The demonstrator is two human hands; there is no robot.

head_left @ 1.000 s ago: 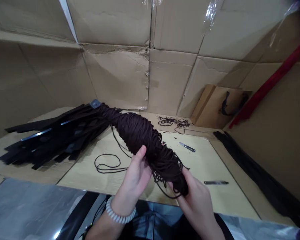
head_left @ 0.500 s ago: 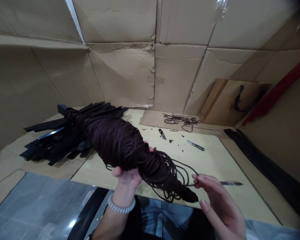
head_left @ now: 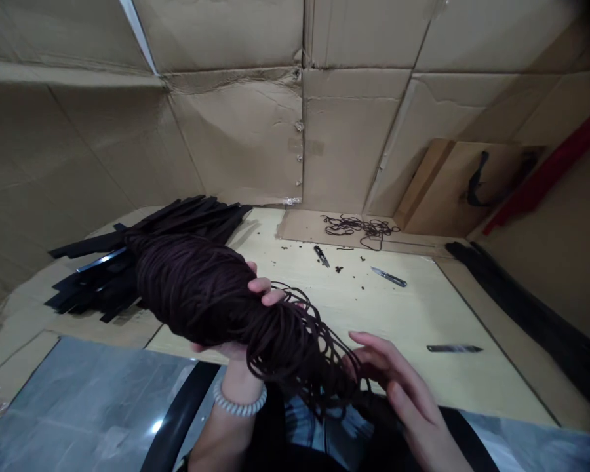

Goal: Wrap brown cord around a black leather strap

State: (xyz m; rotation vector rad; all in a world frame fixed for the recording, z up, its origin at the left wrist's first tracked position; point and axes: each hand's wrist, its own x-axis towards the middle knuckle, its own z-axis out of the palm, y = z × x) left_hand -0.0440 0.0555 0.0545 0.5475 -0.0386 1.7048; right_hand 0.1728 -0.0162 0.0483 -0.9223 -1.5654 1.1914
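A thick bundle of dark brown cord (head_left: 191, 282) slants across the front of the table, tightly wound at its upper left. My left hand (head_left: 263, 292) is closed round its middle from below, with fingertips showing on the far side. Toward the lower right the cord spreads into loose loops (head_left: 319, 354). Among the outermost loops is my right hand (head_left: 398, 380), its thumb and forefinger apart. Some of its fingertips lie behind the strands, touching them.
Flat black strips (head_left: 201, 219) are piled at the left. Thread snips (head_left: 320, 256), a second pair of snips (head_left: 389, 276) and a pointed blade (head_left: 455, 349) lie on the table. Cord scraps (head_left: 361, 227) sit near a paper bag (head_left: 442, 190). Black material (head_left: 521, 321) lies along the right side.
The bundle has shifted left and turned slightly, and my left fingers now show over its top. My right hand has moved left into the loops, releasing its pinch on a strand.
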